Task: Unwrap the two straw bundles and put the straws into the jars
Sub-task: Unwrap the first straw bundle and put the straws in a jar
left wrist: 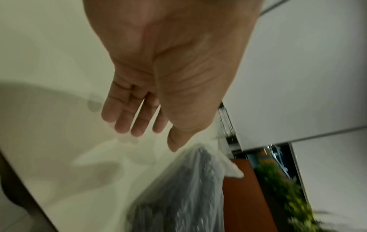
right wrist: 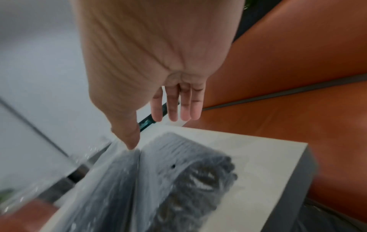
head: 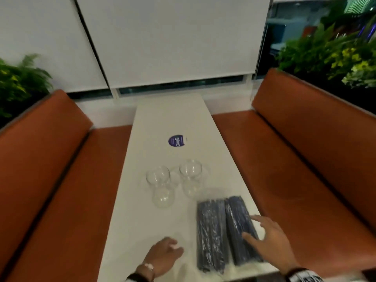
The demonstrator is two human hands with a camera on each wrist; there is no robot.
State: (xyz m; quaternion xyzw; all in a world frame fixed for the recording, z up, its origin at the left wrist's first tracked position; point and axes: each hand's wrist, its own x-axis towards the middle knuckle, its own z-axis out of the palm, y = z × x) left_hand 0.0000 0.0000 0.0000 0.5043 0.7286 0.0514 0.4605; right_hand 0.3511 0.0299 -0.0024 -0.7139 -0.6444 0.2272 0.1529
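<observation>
dim, even indoor light; soft shadow on the table beneath the left hand. wrist views motion-blurred, the straw bundles smeared with glints on their wrap. head view bowed at its edges.

We see the left hand palm-out with relaxed, nearly straight fingers above the white table. Just below its thumb lies 1 plastic-wrapped bundle of dark straws.

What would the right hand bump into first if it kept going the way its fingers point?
Probably the right-hand straw bundle: the right hand hovers open over its outer side, thumb nearly at the wrap, fingers aimed forward and left. Contact is unclear, since depth is hard to judge.
</observation>
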